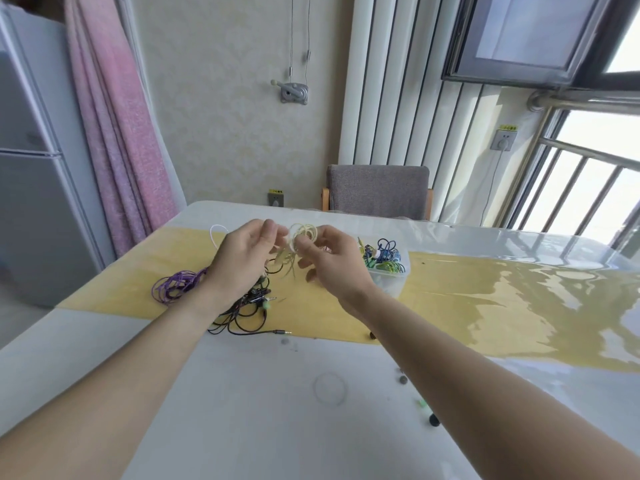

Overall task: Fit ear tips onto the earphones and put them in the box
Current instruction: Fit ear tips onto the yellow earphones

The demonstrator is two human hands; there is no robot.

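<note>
Both hands are raised over the table (242, 393): pale yellow earphone coil (304, 234) is pinched by right hand (330, 263), its cord by left hand (242, 258). Risk: coil springs loose w/ slack grip, snags black earphones (242, 313) below, missing clear box (388, 271) just beside right hand.

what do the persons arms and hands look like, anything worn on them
Both forearms are bare as far up as the view shows: no sleeves in sight. The left hand and right hand wear no gloves, and no watch, bracelet or band shows on either wrist. No ring is visible on the fingers that can be seen, though some fingers are partly hidden. Nails look short and unpainted where visible.
</note>
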